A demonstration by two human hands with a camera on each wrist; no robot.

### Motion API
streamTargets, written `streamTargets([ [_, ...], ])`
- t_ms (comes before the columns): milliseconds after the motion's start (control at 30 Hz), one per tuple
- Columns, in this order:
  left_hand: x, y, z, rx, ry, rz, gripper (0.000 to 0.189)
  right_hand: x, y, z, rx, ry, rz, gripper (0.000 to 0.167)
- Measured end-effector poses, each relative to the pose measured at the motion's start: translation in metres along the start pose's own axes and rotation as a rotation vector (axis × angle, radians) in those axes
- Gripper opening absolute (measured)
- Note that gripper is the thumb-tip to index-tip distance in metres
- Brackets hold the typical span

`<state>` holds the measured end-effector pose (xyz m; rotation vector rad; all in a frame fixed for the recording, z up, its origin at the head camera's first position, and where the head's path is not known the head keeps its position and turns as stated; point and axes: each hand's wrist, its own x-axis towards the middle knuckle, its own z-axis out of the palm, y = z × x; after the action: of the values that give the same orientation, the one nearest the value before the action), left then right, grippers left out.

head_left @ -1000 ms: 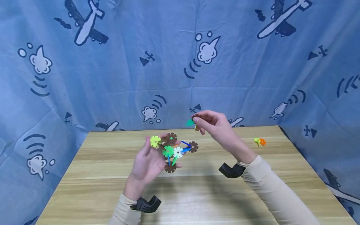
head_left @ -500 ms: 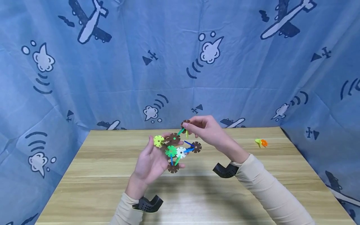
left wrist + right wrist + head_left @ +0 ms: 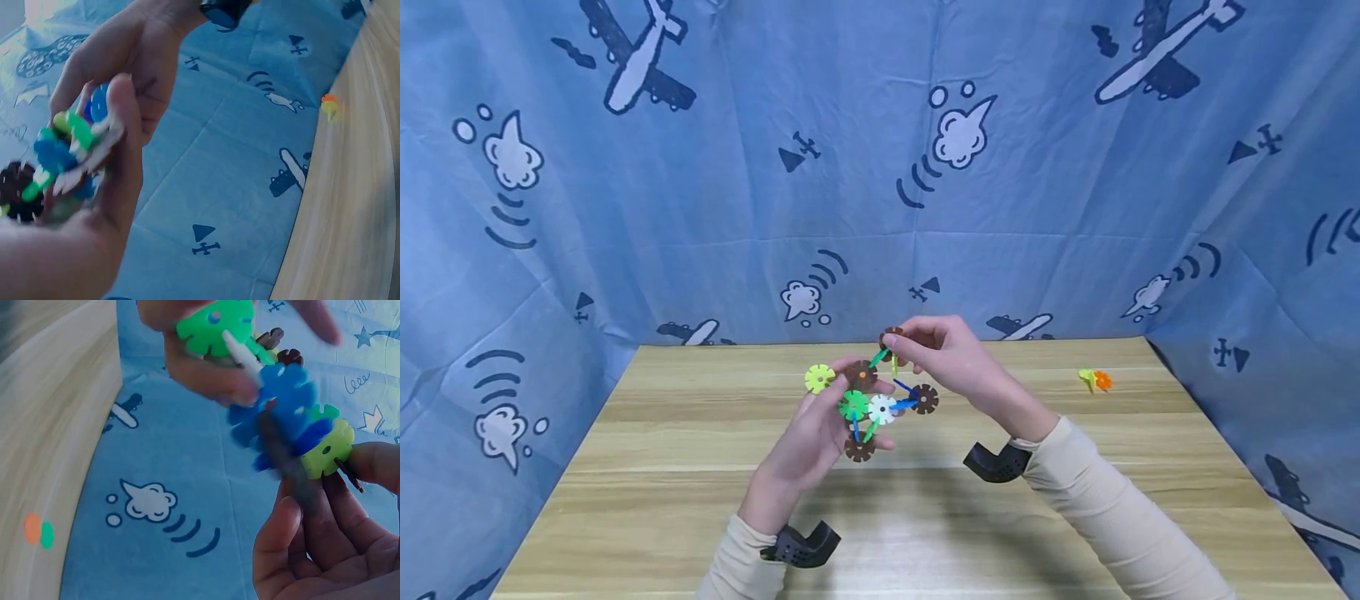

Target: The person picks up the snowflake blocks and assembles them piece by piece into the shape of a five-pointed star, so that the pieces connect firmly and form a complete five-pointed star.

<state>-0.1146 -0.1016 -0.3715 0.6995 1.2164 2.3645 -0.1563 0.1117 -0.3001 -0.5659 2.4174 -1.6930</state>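
Note:
In the head view my left hand [image 3: 808, 454] holds a joined cluster of notched plastic discs above the table. The cluster has a yellow-green disc [image 3: 819, 378], a green one [image 3: 853, 405], a white one [image 3: 882, 409] and several brown ones. The left thumb lies against the upper brown disc [image 3: 867, 382]. My right hand [image 3: 962, 367] pinches a brown disc [image 3: 889, 343] between thumb and fingers, with a green disc [image 3: 878, 357] and a yellow-green disc slotted to it. That green disc's lower edge meets the upper brown disc. A blue disc [image 3: 287, 394] blurs in the right wrist view.
A small yellow-green disc [image 3: 1087, 379] and an orange disc [image 3: 1102, 381] lie together at the table's back right. A blue printed curtain [image 3: 865, 167] hangs behind the wooden table [image 3: 647, 467]. Black wrist mounts [image 3: 801, 546] sit on both sleeves.
My right hand has come left and slightly down, bringing its brown, green and yellow-green discs to the cluster. The left thumb has moved in onto the upper brown disc.

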Motion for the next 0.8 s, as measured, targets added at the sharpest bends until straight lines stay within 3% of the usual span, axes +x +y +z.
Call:
streamTargets([
  [133, 0.003, -0.002, 0.009, 0.114, 0.156, -0.036, 0.019, -0.002, 0.000, 0.003, 0.014, 0.023, -0.008, 0.022],
  [267, 0.003, -0.002, 0.014, 0.138, 0.233, -0.056, 0.015, -0.004, 0.000, 0.006, 0.014, 0.032, -0.010, 0.022],
  [533, 0.002, -0.001, 0.019, 0.131, 0.267, -0.086, 0.020, -0.008, -0.001, 0.007, 0.057, 0.023, 0.007, 0.022],
  [800, 0.003, 0.000, 0.018, 0.133, 0.252, -0.112, 0.019, -0.007, 0.001, 0.005, 0.094, 0.000, 0.037, 0.028],
])
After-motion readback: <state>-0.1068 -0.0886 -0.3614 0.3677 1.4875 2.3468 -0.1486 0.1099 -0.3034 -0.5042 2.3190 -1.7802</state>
